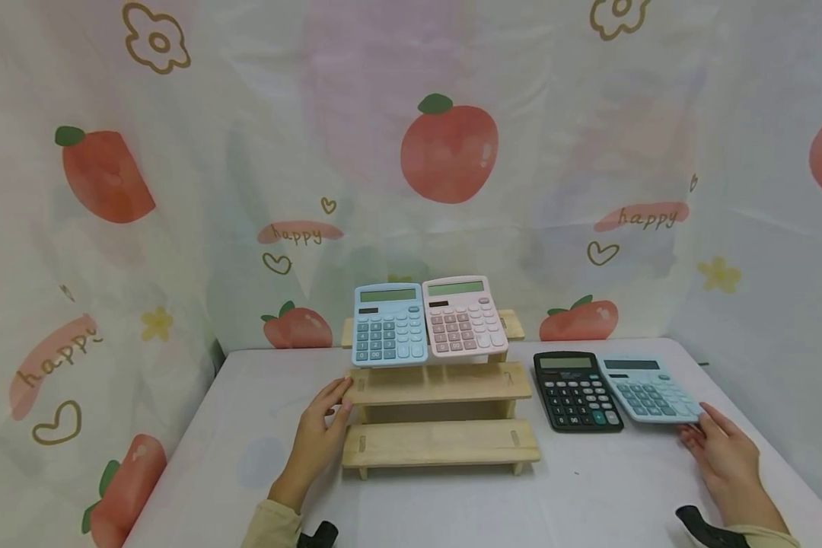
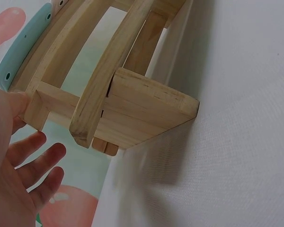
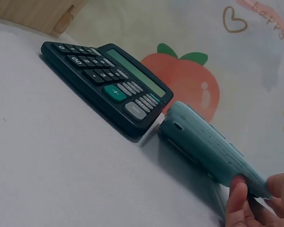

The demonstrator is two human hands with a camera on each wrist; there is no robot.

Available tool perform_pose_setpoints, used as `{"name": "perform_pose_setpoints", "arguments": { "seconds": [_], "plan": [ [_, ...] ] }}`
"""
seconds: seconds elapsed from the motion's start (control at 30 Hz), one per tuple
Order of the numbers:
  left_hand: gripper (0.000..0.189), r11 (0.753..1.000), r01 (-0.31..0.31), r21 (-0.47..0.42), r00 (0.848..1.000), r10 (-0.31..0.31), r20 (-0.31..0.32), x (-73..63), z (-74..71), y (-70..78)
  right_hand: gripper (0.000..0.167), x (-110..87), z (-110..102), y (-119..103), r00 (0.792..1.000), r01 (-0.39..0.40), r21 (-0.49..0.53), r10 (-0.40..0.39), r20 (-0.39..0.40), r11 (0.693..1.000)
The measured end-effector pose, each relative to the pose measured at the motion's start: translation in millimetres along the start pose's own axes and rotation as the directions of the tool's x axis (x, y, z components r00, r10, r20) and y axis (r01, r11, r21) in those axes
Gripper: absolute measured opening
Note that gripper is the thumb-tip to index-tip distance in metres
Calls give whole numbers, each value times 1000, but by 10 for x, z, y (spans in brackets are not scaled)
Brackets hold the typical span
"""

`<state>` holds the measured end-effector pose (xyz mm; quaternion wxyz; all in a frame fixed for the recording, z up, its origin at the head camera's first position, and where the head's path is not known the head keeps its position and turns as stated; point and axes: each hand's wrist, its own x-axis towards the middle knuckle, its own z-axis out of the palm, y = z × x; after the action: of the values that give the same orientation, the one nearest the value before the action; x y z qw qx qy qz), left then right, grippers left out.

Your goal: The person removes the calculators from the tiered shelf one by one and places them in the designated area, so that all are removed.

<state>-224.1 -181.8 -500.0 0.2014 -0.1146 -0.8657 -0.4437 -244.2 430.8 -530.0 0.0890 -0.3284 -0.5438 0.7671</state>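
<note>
A three-step wooden stand (image 1: 441, 445) sits mid-table, with a blue calculator (image 1: 390, 327) and a pink calculator (image 1: 462, 320) leaning side by side on its top step. At the left end of the middle step, my left hand (image 1: 320, 434) holds the wood between thumb and forefinger; its other fingers (image 2: 42, 163) stay loose in the left wrist view. To the right, my right hand (image 1: 729, 457) pinches the near right corner of a light blue calculator (image 1: 651, 392). The right wrist view shows that calculator (image 3: 203, 146) tilted, its gripped side raised off the table.
A black calculator (image 1: 578, 392) lies on the white table (image 1: 452, 510) between the stand and the light blue calculator. A fruit-printed curtain (image 1: 520, 76) rises behind the table and along both sides.
</note>
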Motion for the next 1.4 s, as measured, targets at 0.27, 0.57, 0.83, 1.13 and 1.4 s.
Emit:
{"name": "perform_pose_setpoints", "arguments": {
  "seconds": [0.27,0.57,0.83,1.13,1.4],
  "plan": [
    [43,1000,11,-1,1000,-11,3,-8,8,12,58,53,-17,30,999,23,-20,-23,-24,1000],
    [42,1000,6,13,1000,-6,-5,-3,1,42,57,37,8,-20,999,13,-172,-22,-50,985],
    [42,1000,19,6,1000,-19,4,-3,5,47,61,-24,79,-33,987,8,-403,-72,-144,915],
    [43,1000,20,11,1000,-20,3,-1,-4,36,64,-115,119,-2,977,61,-620,-173,-123,783],
    [42,1000,21,2,1000,-21,1,0,-8,46,66,-237,214,-4,974,82,-690,-204,-96,719]
  ]
}}
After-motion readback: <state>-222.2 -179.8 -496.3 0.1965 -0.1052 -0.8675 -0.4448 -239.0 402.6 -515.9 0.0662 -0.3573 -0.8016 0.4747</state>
